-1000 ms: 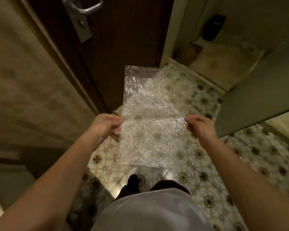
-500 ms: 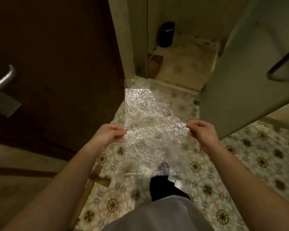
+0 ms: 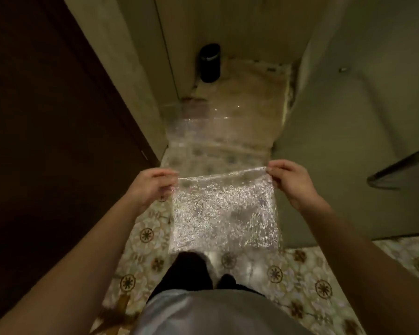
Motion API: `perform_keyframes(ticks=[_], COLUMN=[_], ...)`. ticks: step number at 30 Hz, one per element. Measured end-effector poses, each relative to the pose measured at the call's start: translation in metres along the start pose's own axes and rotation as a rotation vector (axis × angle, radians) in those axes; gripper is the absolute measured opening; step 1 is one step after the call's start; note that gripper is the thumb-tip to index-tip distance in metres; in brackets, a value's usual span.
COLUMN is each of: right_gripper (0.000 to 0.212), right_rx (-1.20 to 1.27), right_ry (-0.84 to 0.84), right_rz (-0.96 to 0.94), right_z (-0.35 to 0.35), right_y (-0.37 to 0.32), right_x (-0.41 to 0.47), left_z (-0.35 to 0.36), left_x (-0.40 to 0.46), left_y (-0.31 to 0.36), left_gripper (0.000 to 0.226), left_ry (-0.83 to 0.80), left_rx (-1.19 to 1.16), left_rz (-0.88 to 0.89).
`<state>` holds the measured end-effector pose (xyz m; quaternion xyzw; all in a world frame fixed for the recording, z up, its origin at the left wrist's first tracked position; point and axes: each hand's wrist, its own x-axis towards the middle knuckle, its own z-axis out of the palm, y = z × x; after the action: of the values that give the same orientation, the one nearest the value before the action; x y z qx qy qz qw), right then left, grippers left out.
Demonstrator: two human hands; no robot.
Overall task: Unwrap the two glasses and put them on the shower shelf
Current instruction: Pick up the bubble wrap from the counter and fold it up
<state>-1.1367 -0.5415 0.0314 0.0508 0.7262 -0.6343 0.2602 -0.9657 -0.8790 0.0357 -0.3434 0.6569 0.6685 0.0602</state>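
Bubble wrap (image 3: 224,213) between both hands

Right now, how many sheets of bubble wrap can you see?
1. The clear, crinkly bubble wrap sheet hangs in front of the person, its top corners pinched by the left hand and right hand. No glasses show.

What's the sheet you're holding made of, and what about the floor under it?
The sheet looks like clear plastic bubble wrap: see-through, glittering with tiny highlights. The left hand and right hand pinch its top corners. The floor seems glossy patterned tile, judging by its repeated medallions and a bright reflection.
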Motion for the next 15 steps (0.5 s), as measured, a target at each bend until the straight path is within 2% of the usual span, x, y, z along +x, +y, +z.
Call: perform_keyframes(ticks=[5,9,12,14,15], right_gripper=[0.025,0.036,0.037,0.033,0.032], right_rx=[0.030,0.053,0.054,-0.020,-0.042], right_ry=[0.037,0.107,0.191,0.213,0.205], right_rz=[-0.073,-0.110,-0.131,-0.217,-0.268], right_z=[0.004,0.018,0.035,0.043,0.046], right_y=[-0.037,-0.072,-0.103,-0.124,-0.133], right_x=[0.075,0.133,0.179,0.204,0.217], left_z=[0.010,0.005,-0.002,-0.006,-0.007], left_x=[0.087,0.156,0.207,0.238,0.253], left_y=[0.062,0.119,0.160,0.188,0.202], left_gripper=[0.018,0.021,0.033,0.042,0.039], left_ry=[-0.018,-0.093,-0.116,-0.119,-0.132], left_rx=[-0.082,-0.004,-0.113,-0.216,-0.245], left_rz=[0.014,0.044,0.048,0.087,0.102])
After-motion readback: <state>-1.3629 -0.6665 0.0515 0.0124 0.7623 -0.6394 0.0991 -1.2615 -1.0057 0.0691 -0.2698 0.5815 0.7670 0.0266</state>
